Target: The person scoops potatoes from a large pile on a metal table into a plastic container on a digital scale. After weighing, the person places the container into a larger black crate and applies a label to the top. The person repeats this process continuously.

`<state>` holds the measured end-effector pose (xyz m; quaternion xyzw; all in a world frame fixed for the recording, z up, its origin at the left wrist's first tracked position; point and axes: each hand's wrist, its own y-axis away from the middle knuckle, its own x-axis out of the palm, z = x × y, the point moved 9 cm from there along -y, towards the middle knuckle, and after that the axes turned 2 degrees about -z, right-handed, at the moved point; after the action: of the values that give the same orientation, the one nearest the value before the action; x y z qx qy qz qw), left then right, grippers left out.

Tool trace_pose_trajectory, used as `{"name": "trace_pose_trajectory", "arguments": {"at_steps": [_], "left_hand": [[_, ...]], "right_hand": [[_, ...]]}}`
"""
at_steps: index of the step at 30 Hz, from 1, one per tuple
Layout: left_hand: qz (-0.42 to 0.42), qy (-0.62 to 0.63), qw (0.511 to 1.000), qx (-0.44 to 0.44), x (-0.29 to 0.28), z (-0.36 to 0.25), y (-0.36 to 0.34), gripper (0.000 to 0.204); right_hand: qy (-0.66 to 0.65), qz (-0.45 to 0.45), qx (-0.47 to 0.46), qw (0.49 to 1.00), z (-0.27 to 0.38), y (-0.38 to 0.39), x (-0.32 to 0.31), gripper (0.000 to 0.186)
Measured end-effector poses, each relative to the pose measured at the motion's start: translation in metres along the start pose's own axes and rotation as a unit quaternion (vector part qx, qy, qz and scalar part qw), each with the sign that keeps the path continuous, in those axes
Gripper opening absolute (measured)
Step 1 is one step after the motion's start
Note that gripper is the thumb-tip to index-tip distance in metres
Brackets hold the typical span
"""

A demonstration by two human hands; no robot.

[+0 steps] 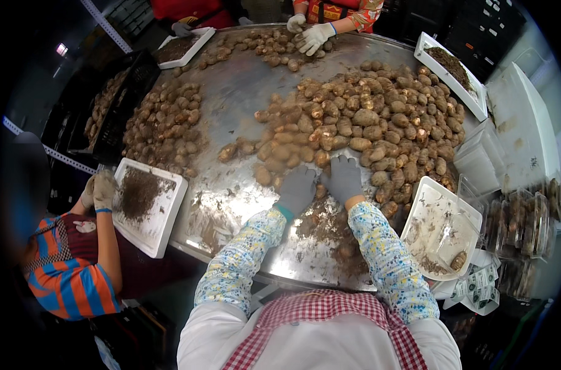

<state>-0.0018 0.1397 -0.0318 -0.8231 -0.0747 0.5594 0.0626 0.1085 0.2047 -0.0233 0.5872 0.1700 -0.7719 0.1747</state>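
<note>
My gloved left hand (297,186) lies palm down on the steel table (225,111), fingers apart, at the near edge of a big pile of brown tubers (367,117). My gloved right hand (342,179) is beside it, palm down with fingers spread against the pile. A few tubers sit between my hands, and loose dirt (317,228) lies under my forearms. Whether either fingertip touches a tuber is hard to tell.
Co-workers' gloved hands are at the far edge (311,37) and left (98,191). White dirt trays (172,216) line the sides. Left are a second pile (160,123) and black crate (123,80); right are a tray (428,203) and clear boxes (521,222).
</note>
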Motion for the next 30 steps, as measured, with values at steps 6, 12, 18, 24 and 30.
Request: {"name": "trace_pose_trajectory", "arguments": {"at_steps": [6, 12, 18, 24, 30], "left_hand": [[0.042, 0.066, 0.989, -0.124, -0.033, 0.015, -0.085, 0.038], [0.154, -0.074, 0.984, -0.038, -0.010, -0.012, -0.119, 0.053], [0.033, 0.161, 0.976, -0.143, -0.019, 0.022, -0.061, 0.045], [-0.011, 0.092, 0.991, -0.102, -0.068, 0.007, -0.022, 0.033], [0.074, -0.096, 0.986, -0.118, -0.023, -0.013, -0.064, 0.029]], "right_hand": [[-0.007, 0.052, 0.030, 0.998, -0.010, 0.005, -0.001, 0.042], [-0.081, 0.054, 0.120, 0.988, -0.030, 0.009, -0.003, 0.049], [-0.098, -0.048, -0.040, 0.993, -0.028, -0.046, -0.041, 0.030], [0.016, 0.017, -0.005, 1.000, -0.021, -0.075, -0.008, 0.025], [-0.154, -0.028, 0.134, 0.978, -0.037, -0.036, -0.028, 0.030]]}}
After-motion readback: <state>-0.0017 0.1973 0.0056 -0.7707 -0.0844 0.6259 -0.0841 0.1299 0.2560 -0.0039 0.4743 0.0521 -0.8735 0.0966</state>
